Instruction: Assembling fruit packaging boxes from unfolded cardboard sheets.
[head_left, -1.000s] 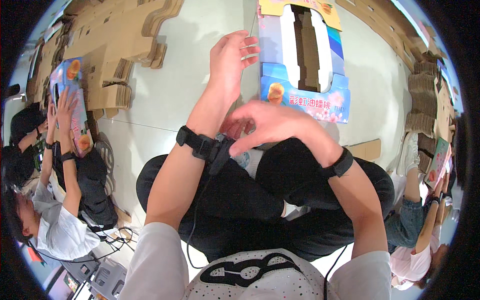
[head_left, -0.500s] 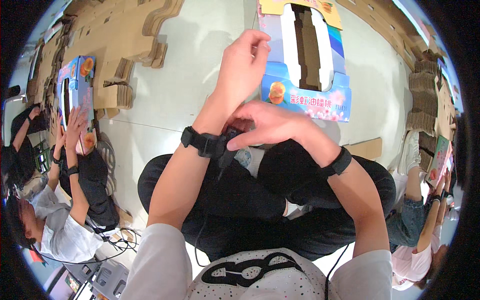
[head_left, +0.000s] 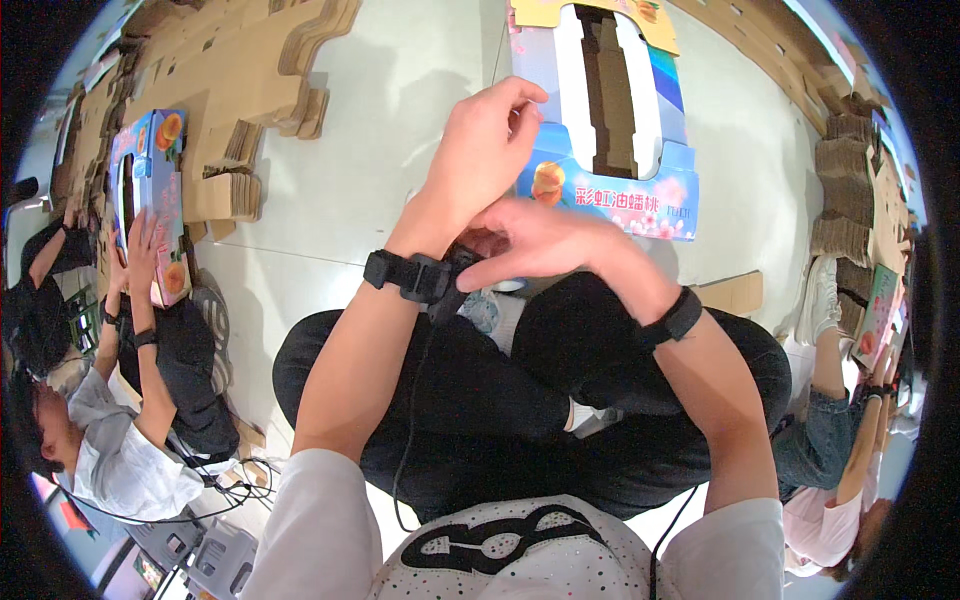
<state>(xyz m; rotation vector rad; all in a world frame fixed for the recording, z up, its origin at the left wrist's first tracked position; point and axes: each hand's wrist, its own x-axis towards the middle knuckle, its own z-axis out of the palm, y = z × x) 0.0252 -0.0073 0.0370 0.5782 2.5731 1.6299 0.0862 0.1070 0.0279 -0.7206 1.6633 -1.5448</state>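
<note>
My left hand (head_left: pixel 485 145) is raised above the floor, its fingers curled loosely inward with nothing visible in them. A black wrist strap (head_left: pixel 405 275) with a small black device (head_left: pixel 450 283) is fastened round my left wrist. My right hand (head_left: pixel 550 240) reaches across and grips that device at the inner side of the wrist; the fingertips are partly hidden. Another black strap (head_left: pixel 671 322) circles my right wrist. Just ahead, a blue and pink printed carton (head_left: pixel 612 203) with a large cut-out top lies on the floor, beyond my hands and touched by neither.
Stacks of flat brown cardboard (head_left: pixel 215 85) lie at the far left and more cardboard (head_left: pixel 845 200) at the right. A co-worker (head_left: pixel 140 430) on the left handles a similar carton (head_left: pixel 155 200). Another person (head_left: pixel 835 480) sits at the right. A thin black cable (head_left: pixel 405 450) hangs by my lap.
My left hand has dipped slightly, and its fingers look a little more curled. My right hand stays at the left wrist device. The carton sits marginally farther left in view.
</note>
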